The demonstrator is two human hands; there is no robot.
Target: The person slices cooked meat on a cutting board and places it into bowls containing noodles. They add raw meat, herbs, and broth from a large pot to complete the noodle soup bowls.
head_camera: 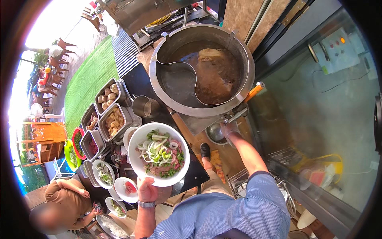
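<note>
My left hand [147, 189] grips the rim of a white bowl [186, 158] that holds sliced raw meat, onion rings and chopped green herbs. In a clear glove, my right hand [229, 130] is at a metal valve or handle fitting [237, 115] below the front edge of the big pot; whether its fingers close on it cannot be told. A round metal vessel [215, 133] lies beneath that hand. The large round steel pot [155, 86], split by a curved divider, contains dark liquid on one side and brown broth with a pale chunk on the other.
Left of the pot, a metal pitcher [145, 106] stands beside steel containers of meatballs [109, 97] and yellowish pieces [115, 122]. White bowls [103, 174] of ingredients line the dark counter. A co-worker in brown [67, 194] is at lower left. A glass panel [298, 104] borders the right, near a wire rack [238, 180].
</note>
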